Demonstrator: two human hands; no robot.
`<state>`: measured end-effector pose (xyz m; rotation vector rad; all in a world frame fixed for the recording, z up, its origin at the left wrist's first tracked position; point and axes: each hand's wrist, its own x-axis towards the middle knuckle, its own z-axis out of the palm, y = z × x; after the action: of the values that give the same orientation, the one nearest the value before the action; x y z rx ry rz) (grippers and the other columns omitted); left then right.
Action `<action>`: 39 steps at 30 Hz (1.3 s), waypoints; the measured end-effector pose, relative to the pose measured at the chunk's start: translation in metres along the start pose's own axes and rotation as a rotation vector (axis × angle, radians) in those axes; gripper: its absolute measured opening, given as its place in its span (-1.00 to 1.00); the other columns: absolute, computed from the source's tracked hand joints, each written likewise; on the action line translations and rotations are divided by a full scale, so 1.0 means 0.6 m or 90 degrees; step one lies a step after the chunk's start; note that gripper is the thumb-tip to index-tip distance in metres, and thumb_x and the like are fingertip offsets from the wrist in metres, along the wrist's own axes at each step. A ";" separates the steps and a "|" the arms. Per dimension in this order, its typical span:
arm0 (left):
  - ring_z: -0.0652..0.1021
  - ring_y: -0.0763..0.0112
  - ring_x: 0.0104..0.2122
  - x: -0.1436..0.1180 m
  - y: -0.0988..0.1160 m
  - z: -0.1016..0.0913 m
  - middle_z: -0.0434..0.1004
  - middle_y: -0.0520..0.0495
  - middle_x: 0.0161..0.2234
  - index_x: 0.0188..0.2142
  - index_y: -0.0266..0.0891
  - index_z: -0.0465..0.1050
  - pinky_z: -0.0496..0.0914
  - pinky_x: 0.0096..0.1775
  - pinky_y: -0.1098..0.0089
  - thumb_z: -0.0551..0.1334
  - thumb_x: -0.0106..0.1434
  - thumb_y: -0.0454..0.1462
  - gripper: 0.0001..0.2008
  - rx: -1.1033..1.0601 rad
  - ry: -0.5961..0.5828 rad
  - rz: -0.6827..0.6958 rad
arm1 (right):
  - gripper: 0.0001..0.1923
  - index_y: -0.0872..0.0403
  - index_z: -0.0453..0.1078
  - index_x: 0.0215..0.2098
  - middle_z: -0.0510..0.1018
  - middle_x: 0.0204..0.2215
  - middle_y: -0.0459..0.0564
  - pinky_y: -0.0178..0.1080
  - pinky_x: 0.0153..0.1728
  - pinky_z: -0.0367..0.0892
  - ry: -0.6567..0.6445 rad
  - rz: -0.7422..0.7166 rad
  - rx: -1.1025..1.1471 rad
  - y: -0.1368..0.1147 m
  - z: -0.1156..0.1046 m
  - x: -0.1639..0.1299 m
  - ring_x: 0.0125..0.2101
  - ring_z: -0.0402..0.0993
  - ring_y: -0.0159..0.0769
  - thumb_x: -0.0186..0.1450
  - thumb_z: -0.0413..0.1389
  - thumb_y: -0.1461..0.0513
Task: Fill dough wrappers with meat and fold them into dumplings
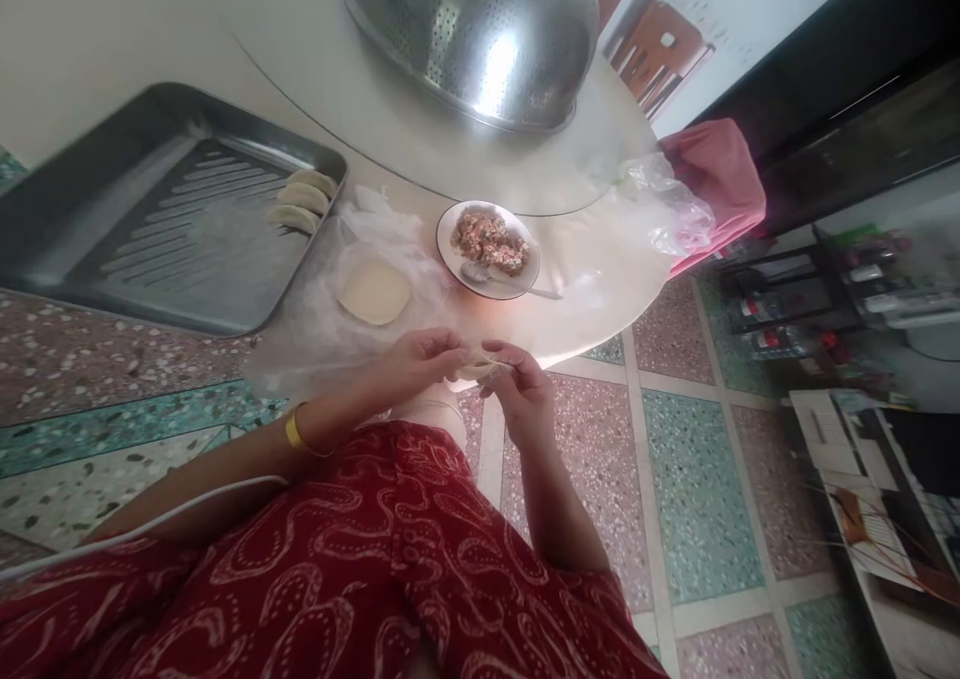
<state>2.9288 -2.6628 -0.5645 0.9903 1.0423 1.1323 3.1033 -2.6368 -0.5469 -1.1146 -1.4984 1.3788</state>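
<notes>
Head view, both hands [471,367] pinching a dumpling [480,364] past the table edge [592,349], open floor [675,479] below.

Bright daylight, colander [480,39] glare, edges warped.

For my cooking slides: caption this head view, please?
Both hands pinch a dough wrapper near the white filling plate.

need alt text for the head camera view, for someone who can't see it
Two bare hands, left hand and right hand, pinch a dumpling between them at the edge of a white table. On the table sit a plate of minced filling, a stack of wrappers, a metal tray with three finished dumplings, and a colander.
</notes>
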 end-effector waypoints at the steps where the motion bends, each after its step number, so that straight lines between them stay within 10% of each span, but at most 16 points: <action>1: 0.41 0.50 -0.47 0.000 -0.003 0.000 0.43 0.03 -0.46 -0.35 -0.27 0.44 0.30 -0.39 0.46 0.27 0.17 -0.04 -0.69 -0.007 0.003 -0.006 | -0.89 -0.03 0.45 -0.34 0.57 -0.15 -0.10 -0.35 -0.54 0.49 -0.003 -0.003 0.002 0.001 0.000 0.000 -0.51 0.43 -0.50 0.16 0.25 0.16; 17: 0.38 0.49 -0.43 -0.015 0.008 0.006 0.39 0.06 -0.45 -0.37 -0.24 0.42 0.26 -0.37 0.45 0.15 0.27 -0.16 -0.80 0.150 0.008 0.080 | -0.96 -0.02 0.42 -0.31 0.49 -0.02 0.01 -0.27 -0.34 0.48 -0.115 -0.089 -0.171 0.001 -0.004 -0.005 -0.01 0.46 -0.21 0.24 0.18 0.23; 39: 0.48 0.48 -0.29 -0.005 0.036 0.006 0.48 -0.06 -0.28 -0.29 -0.26 0.49 0.33 -0.28 0.48 0.12 0.32 -0.26 -0.82 0.305 -0.068 0.257 | -0.78 -0.04 0.28 -0.28 0.44 0.03 -0.06 -0.35 -0.46 0.41 -0.066 -0.016 -0.113 -0.010 -0.004 -0.013 -0.35 0.47 -0.45 0.19 0.24 0.16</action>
<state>2.9274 -2.6630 -0.5422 1.6820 1.0785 1.1559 3.1073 -2.6436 -0.5408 -1.1428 -1.7322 1.3232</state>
